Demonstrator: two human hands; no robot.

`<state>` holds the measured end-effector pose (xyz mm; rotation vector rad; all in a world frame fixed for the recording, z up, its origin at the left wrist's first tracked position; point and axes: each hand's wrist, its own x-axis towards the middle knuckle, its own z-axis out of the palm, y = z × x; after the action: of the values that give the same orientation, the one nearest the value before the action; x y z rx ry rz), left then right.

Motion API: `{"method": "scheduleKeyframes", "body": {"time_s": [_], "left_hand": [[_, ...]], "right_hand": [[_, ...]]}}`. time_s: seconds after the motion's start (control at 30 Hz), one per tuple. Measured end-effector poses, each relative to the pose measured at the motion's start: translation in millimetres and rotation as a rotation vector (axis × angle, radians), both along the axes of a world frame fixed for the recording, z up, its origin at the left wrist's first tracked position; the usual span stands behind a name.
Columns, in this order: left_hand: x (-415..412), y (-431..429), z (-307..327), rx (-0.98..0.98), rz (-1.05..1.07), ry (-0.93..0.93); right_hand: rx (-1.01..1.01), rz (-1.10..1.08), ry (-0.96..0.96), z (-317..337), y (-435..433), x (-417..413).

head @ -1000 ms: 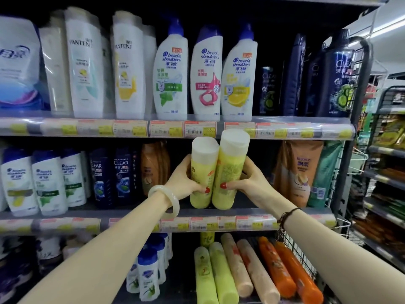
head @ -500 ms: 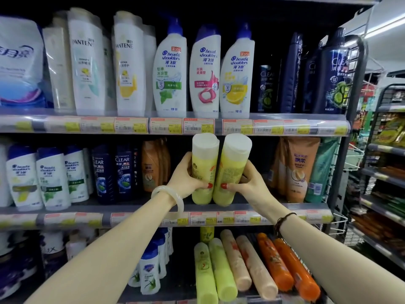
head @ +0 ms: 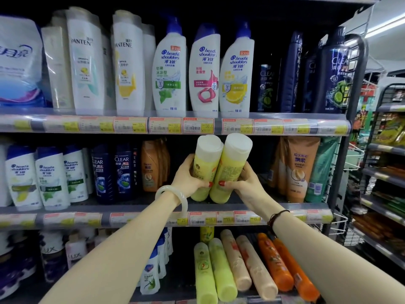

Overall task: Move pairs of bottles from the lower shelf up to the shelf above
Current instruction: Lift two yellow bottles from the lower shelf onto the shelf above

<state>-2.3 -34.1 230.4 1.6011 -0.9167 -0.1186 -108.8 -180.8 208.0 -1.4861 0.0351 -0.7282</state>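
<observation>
Yellow bottles [head: 217, 170], pressed side by side, hover upright just above the middle shelf [head: 135, 208]. Your left hand [head: 188, 174] and right hand [head: 243, 181] clasp one each; lower both bases flat together into the gap beside the orange pouches [head: 300, 170].

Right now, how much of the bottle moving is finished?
Nothing looks finished yet: no yellow bottles stand alone on the middle shelf. In hand: the left hand and right hand each have a grip on one yellow bottle, the left bottle and right bottle pressed together, upright, at that shelf. Left: six bottles lying below, green, beige and orange pairs.
</observation>
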Motion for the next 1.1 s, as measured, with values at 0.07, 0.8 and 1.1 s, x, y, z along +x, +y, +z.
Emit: {"method": "scheduleKeyframes", "body": {"time_s": [0.07,0.8,1.1], "left_hand": [[0,-4,1,0.023,0.002,-0.017],[43,-19,6,0.015,0.047,0.151],[67,-12,6,0.126,0.059,0.116]], "right_hand": [[0.016,0.000,-0.012,-2,-1,-2],[-0.037,-0.002,0.215,19,-11,32],[-0.060,-0.023,0.256,17,-14,51]]}}
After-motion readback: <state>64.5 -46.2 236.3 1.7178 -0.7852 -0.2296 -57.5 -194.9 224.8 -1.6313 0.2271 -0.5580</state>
